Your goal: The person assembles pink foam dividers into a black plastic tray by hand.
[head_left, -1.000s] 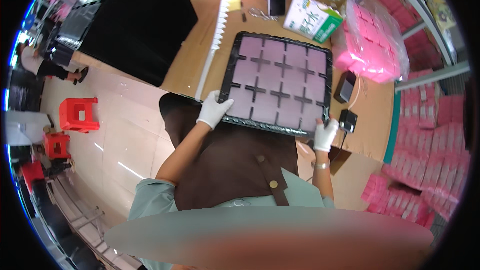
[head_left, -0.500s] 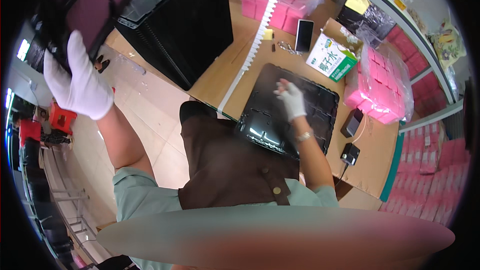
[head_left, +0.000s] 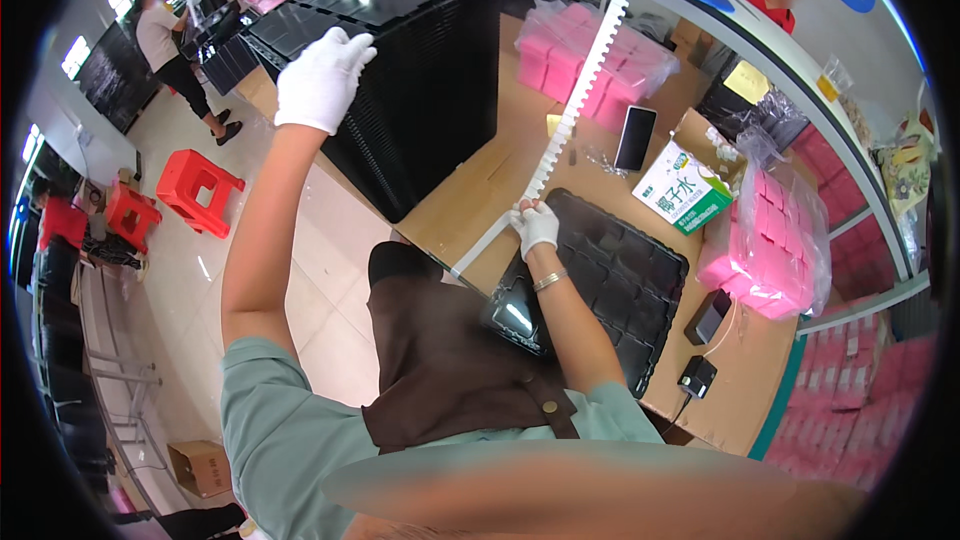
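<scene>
My left hand (head_left: 322, 82), in a white glove, is raised in front of the near left top corner of a tall stack of black trays (head_left: 420, 90). Its fingers are curled loosely together, and nothing shows in them. On the table, my gloved right hand (head_left: 537, 227) has its bare fingertips closed on a white toothed strip (head_left: 590, 90), at the left edge of a black plastic tray (head_left: 620, 285). The strip runs slanting from the shelf frame down to the table's front edge. My right forearm covers part of that tray.
Pink blocks in clear film (head_left: 765, 240), a white and green carton (head_left: 685, 185) and a phone (head_left: 635, 138) lie beyond the tray. Small black devices (head_left: 697, 377) with cables sit at right. Red stools (head_left: 198, 190) stand on the floor; a person (head_left: 165, 45) stands at far left.
A large dark sheet-like thing near my left hand has left the view. My left hand moved right to the stack and curled its fingers. The right hand went from the tray's middle to the strip.
</scene>
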{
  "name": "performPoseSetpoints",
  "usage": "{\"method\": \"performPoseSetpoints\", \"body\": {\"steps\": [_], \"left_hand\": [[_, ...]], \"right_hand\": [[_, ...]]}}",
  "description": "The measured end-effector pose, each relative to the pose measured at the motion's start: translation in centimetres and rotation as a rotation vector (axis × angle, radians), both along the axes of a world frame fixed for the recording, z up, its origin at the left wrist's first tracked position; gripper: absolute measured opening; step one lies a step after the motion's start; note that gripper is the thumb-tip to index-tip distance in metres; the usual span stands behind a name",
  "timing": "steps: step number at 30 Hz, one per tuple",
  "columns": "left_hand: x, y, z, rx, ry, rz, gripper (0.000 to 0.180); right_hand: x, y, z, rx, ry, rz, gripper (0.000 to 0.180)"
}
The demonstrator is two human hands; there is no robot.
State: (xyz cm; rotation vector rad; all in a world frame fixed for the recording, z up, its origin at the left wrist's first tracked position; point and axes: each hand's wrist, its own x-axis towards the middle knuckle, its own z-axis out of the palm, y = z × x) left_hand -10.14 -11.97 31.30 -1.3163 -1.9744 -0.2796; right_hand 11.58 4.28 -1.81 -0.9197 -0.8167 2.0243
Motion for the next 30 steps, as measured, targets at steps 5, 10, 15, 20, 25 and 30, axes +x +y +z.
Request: {"method": "performPoseSetpoints", "body": {"steps": [5, 10, 15, 20, 25, 30], "left_hand": [[0.0, 0.1, -0.7, 0.058, -0.022, -0.036, 0.018], [6.7, 1.8, -2.6, 0.413, -0.045, -0.366, 0.027], [13.2, 8.4, -21.0, -0.003, -1.215, -0.446, 0.044], [17.2, 12.2, -22.6, -0.152, -2.234, -0.507, 0.025], [17.6, 12.5, -23.3, -0.018, -2.216, -0.507, 0.021], [14.1, 12.6, -24.9, 0.451, -2.234, -0.456, 0.018]], "right_hand": [[4.2, -1.0, 3.1, 0.175, -0.057, -0.089, 0.006], [7.3, -1.4, 5.3, 0.291, -0.027, -0.127, 0.008], [8.5, -3.4, 8.2, 0.286, -0.086, -0.085, 0.009], [9.9, -3.6, 7.8, 0.316, -0.146, -0.08, 0.013], [9.9, -2.9, 7.6, 0.358, -0.234, -0.153, 0.01], [8.6, 1.4, 6.4, 0.824, -0.385, -0.209, 0.009]]}}
